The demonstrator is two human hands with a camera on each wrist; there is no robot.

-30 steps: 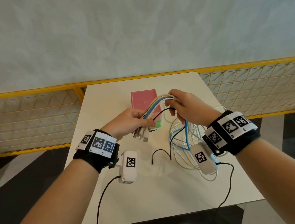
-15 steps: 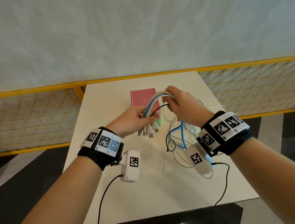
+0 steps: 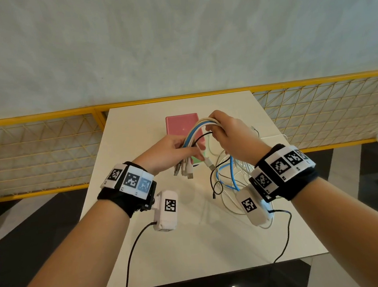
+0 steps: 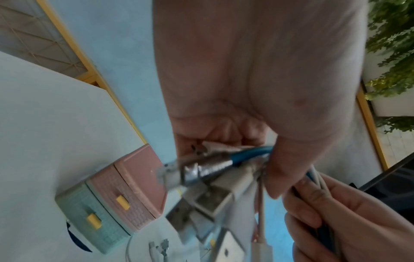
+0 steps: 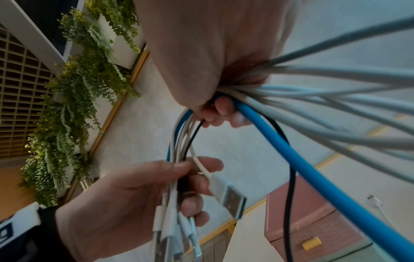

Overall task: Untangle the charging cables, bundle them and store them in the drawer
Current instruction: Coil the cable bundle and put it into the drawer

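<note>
Several charging cables [image 3: 201,124], white, blue and one thin black, arch between my two hands above the white table [image 3: 191,245]. My left hand [image 3: 173,152] grips the cable ends just behind their USB plugs [image 3: 186,170], which hang down. My right hand [image 3: 227,134] grips the same cables further along, at the top of the arch. Below my right hand the loose lengths [image 3: 231,178] trail in loops onto the table. The wrist views show both grips: left hand [image 5: 143,191] round the plug ends, right hand [image 5: 215,109] round the cable bunch [image 5: 313,99]. A small drawer box [image 3: 182,125], pink over green, stands behind the hands.
The drawer box [image 4: 116,196] has yellow pulls and both drawers look closed. A yellow-framed mesh railing [image 3: 328,109] runs behind the table on both sides. A white connector end [image 3: 253,128] lies on the table to the right. Dark floor surrounds the table.
Both hands have drawn a little further away from me and closer together. The black cable's loose end has lifted off the table and curled up near the hanging loops.
</note>
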